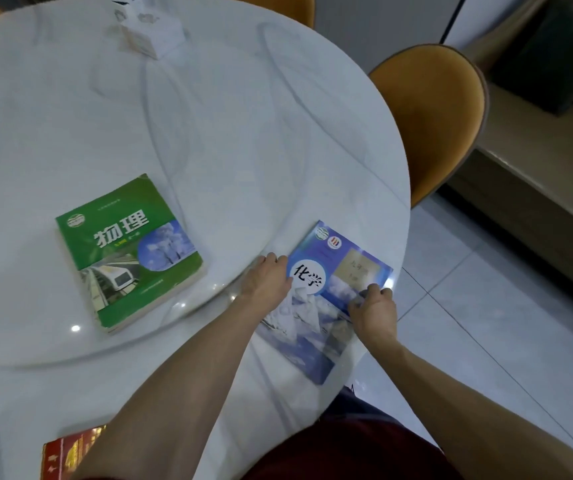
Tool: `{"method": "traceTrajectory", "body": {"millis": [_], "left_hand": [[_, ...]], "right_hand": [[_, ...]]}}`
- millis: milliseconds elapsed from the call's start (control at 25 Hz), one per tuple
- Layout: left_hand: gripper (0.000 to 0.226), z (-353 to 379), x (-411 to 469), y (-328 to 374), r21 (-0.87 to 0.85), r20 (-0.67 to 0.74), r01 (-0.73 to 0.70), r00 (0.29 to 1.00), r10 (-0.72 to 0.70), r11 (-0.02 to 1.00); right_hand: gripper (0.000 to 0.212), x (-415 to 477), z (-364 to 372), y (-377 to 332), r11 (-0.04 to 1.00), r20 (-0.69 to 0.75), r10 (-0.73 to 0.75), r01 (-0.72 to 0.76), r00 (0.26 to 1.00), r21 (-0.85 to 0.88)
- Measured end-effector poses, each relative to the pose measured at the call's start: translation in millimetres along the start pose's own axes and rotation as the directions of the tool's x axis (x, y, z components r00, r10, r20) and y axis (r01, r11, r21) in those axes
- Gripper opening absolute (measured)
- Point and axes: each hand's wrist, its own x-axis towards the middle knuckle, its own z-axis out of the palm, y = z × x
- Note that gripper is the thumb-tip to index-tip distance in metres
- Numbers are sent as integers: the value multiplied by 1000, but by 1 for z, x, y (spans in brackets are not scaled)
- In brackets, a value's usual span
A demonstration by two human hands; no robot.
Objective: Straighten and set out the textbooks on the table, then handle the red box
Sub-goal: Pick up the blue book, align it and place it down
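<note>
Blue-covered chemistry textbook (326,299) lay at the white round table's (243,150) four o'clock edge, long axis running eleven to five. Left hand (267,282) pressed flat on its spine side; right hand (375,306) pinched the opposite edge.

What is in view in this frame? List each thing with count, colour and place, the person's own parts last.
green textbook: 1, green cover, lying flat on the raised inner disc of the table, left of the hands.
blue textbook: 1, blue and white cover, flat near the table's right edge, under both hands.
red box: 1, red and gold, bottom left edge of the table, partly behind the left forearm.
tissue box: 1, white, far side of the table.
table: 1, white, round.
chairs: 3 in part, orange, behind and right of the table.
sofa: 1, beige, far right.
left hand: 1, on the blue textbook's left edge.
right hand: 1, gripping its right edge.
</note>
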Motion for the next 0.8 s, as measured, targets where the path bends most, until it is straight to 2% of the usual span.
{"method": "traceTrajectory", "body": {"millis": [160, 280, 440, 600, 800], "left_hand": [[42, 4, 5, 7, -174, -8, 136, 990, -139, 975], [37, 2, 16, 4, -325, 71, 273, 962, -265, 905], [22, 0, 13, 1, -513, 47, 153, 988, -150, 845], [22, 0, 1, 1, -712, 16, 114, 989, -147, 693], [20, -12, -7, -3, -908, 84, 141, 984, -159, 395]], "right_hand": [[35, -7, 9, -2, 932, 40, 266, -268, 963, 243], [33, -6, 15, -1, 878, 42, 339, -332, 940, 345], [34, -7, 17, 4, 836, 42, 354, -336, 934, 434], [35, -10, 21, 4, 810, 26, 364, -330, 931, 485], [20, -11, 17, 2, 695, 68, 402, -353, 913, 626]]}}
